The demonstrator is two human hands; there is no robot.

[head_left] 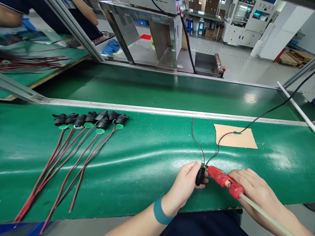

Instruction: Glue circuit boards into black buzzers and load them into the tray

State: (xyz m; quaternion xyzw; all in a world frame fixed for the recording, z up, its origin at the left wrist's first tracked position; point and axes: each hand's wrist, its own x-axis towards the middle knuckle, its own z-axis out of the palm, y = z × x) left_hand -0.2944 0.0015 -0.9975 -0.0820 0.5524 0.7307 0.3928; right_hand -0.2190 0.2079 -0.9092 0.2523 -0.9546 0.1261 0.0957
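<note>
My left hand (188, 180) pinches a small black part (200, 176) with a green disc (202, 165) at its top. A thin red and black wire (197, 141) runs from it toward the far rail. In my right hand (256, 186) is a red hot glue gun (218, 176), its nozzle pointing left at the held part, apparently touching or very close. A pale glue stick (263, 213) sticks out of its rear. On the left lie several similar black parts (91, 118) with green discs and long red wires (66, 164).
A cardboard piece (236, 137) lies on the green mat (152, 183), and a black cord (263, 114) crosses it to the upper right. A metal rail (147, 108) borders a green belt (147, 90). Another person (71, 19) sits beyond at upper left, near more red wires (34, 64).
</note>
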